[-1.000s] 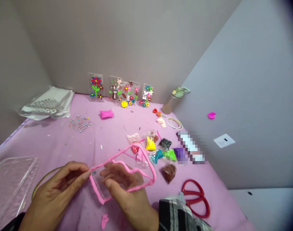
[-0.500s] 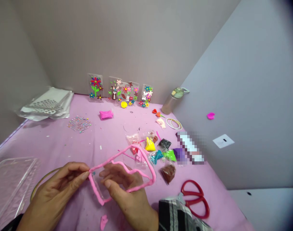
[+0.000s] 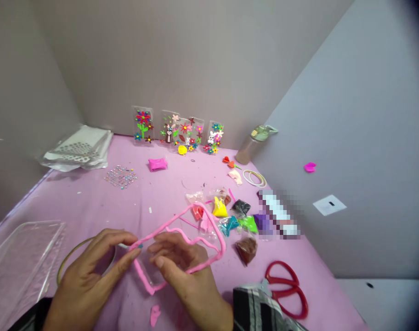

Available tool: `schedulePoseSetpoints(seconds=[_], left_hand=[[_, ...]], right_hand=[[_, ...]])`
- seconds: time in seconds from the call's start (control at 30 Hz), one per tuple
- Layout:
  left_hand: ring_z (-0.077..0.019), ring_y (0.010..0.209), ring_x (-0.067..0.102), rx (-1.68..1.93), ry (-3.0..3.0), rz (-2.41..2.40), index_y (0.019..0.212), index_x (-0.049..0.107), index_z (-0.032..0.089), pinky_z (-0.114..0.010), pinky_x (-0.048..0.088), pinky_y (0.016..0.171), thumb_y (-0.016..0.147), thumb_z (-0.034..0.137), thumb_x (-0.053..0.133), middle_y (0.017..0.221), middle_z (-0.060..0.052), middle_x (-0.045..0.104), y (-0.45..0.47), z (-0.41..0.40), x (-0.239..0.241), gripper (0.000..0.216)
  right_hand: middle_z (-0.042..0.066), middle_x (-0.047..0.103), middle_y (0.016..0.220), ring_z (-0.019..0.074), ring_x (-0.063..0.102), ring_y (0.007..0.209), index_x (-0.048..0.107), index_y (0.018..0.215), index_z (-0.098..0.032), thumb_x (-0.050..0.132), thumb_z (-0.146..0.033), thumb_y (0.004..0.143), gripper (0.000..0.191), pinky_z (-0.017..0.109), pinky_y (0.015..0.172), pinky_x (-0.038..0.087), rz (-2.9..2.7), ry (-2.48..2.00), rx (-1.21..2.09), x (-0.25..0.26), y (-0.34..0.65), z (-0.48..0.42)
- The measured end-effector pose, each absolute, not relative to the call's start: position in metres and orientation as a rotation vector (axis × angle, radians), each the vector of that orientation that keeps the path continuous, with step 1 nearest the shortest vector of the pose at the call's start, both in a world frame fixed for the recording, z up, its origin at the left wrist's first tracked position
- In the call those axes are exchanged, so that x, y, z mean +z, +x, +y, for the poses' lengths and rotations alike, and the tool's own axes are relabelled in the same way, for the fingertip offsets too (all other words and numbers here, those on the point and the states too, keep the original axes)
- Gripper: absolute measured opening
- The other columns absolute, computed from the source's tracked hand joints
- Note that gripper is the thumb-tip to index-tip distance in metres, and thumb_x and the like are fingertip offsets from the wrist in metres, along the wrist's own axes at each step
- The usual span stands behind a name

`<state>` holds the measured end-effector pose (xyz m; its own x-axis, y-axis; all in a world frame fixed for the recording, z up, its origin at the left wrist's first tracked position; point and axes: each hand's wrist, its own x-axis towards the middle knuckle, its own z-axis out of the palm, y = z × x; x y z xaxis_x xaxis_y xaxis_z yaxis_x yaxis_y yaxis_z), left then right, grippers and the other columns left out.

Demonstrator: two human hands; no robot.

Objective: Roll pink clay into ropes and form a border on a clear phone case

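Note:
Between my hands is a clear plastic panel, its edges lined with a roll of pink clay (image 3: 219, 230). A wavy pink clay strand (image 3: 187, 239) runs across the panel. My left hand (image 3: 88, 276) pinches the panel's left corner between thumb and fingertips. From below and the right, my right hand (image 3: 199, 285) grips the lower edge; its thumb is in front and its fingers show through the clear plastic. A small scrap of pink clay (image 3: 155, 316) lies on the table beneath. Bags of coloured clay, among them a brown one (image 3: 246, 249), lie just beyond the panel.
Red-handled scissors (image 3: 287, 289) lie by my right sleeve. On the left are a clear plastic tray (image 3: 21, 257) and a gold hoop (image 3: 63, 262). Decorated clear panels (image 3: 143, 126) lean on the back wall near a bottle (image 3: 251, 145). Rhinestones (image 3: 121, 176) lie farther back.
The view has shifted slightly left, so the scene sits farther right. The panel stays in both hands, and my left thumb and fingers have spread a little at its corner.

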<state>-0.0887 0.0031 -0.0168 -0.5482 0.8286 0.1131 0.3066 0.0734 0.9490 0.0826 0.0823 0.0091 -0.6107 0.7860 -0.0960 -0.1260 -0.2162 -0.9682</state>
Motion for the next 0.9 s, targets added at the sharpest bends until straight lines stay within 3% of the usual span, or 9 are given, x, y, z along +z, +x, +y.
schedulePoseSetpoints(seconds=[0.13, 0.23, 0.37, 0.5, 0.63, 0.8, 0.9], left_hand=[[-0.0214, 0.096, 0.066, 1.488, 1.292, 1.940, 0.086, 0.075, 0.032, -0.026, 0.047, 0.091, 0.084, 0.048, 0.073, 0.095, 0.000, 0.073, -0.084, 0.006, -0.009, 0.016], [-0.0217, 0.099, 0.066, 1.516, 1.303, 1.972, 0.091, 0.075, 0.033, -0.028, 0.047, 0.093, 0.084, 0.044, 0.074, 0.098, 0.000, 0.074, -0.082, 0.005, -0.005, 0.014], [-0.0236, 0.095, 0.067, 1.519, 1.339, 1.948, 0.079, 0.075, 0.031, -0.033, 0.045, 0.099, 0.086, 0.042, 0.071, 0.091, -0.001, 0.074, -0.081, 0.004, -0.002, 0.014], [-0.0260, 0.098, 0.068, 1.557, 1.364, 1.980, 0.084, 0.076, 0.031, -0.038, 0.044, 0.105, 0.083, 0.042, 0.073, 0.090, -0.001, 0.076, -0.080, 0.004, -0.001, 0.011], [-0.0231, 0.082, 0.069, 1.566, 1.460, 1.975, 0.079, 0.075, 0.031, -0.042, 0.039, 0.113, 0.086, 0.037, 0.069, 0.080, 0.001, 0.076, -0.080, 0.005, 0.000, 0.010], [-0.0241, 0.092, 0.071, 1.562, 1.499, 2.018, 0.090, 0.075, 0.031, -0.043, 0.039, 0.114, 0.087, 0.036, 0.069, 0.090, 0.001, 0.078, -0.080, 0.003, -0.002, 0.008], [-0.0203, 0.086, 0.070, 1.554, 1.611, 1.981, 0.087, 0.072, 0.030, -0.041, 0.039, 0.114, 0.090, 0.030, 0.066, 0.085, 0.003, 0.076, -0.082, 0.003, -0.006, 0.006]], right_hand=[[0.003, 0.076, 0.102, 0.0181, 0.072, 0.096, 0.071, 0.108, -0.025, 0.074, -0.026, 0.083, 0.025, 0.033, 0.087, 0.057, -1.415, -0.805, 1.924, 0.006, 0.084, 0.081], [0.003, 0.076, 0.101, 0.0183, 0.072, 0.097, 0.072, 0.108, -0.025, 0.074, -0.025, 0.084, 0.024, 0.033, 0.088, 0.057, -1.439, -0.800, 1.916, 0.006, 0.084, 0.080], [0.002, 0.075, 0.101, 0.0172, 0.071, 0.096, 0.073, 0.106, -0.025, 0.074, -0.024, 0.083, 0.023, 0.030, 0.085, 0.058, -1.440, -0.784, 1.973, 0.006, 0.082, 0.080], [0.002, 0.075, 0.101, 0.0157, 0.071, 0.091, 0.074, 0.105, -0.026, 0.077, -0.026, 0.083, 0.022, 0.030, 0.085, 0.057, -1.406, -0.757, 1.998, 0.006, 0.081, 0.079], [0.001, 0.074, 0.100, 0.0138, 0.070, 0.088, 0.075, 0.105, -0.027, 0.079, -0.028, 0.084, 0.021, 0.027, 0.084, 0.056, -1.365, -0.705, 2.071, 0.005, 0.079, 0.079], [0.000, 0.074, 0.096, 0.0130, 0.070, 0.088, 0.077, 0.104, -0.026, 0.080, -0.029, 0.084, 0.021, 0.025, 0.083, 0.055, -1.327, -0.633, 2.126, 0.005, 0.078, 0.080], [0.000, 0.074, 0.094, 0.0129, 0.070, 0.086, 0.077, 0.105, -0.026, 0.082, -0.028, 0.082, 0.023, 0.025, 0.082, 0.055, -1.308, -0.615, 2.174, 0.005, 0.077, 0.080]])
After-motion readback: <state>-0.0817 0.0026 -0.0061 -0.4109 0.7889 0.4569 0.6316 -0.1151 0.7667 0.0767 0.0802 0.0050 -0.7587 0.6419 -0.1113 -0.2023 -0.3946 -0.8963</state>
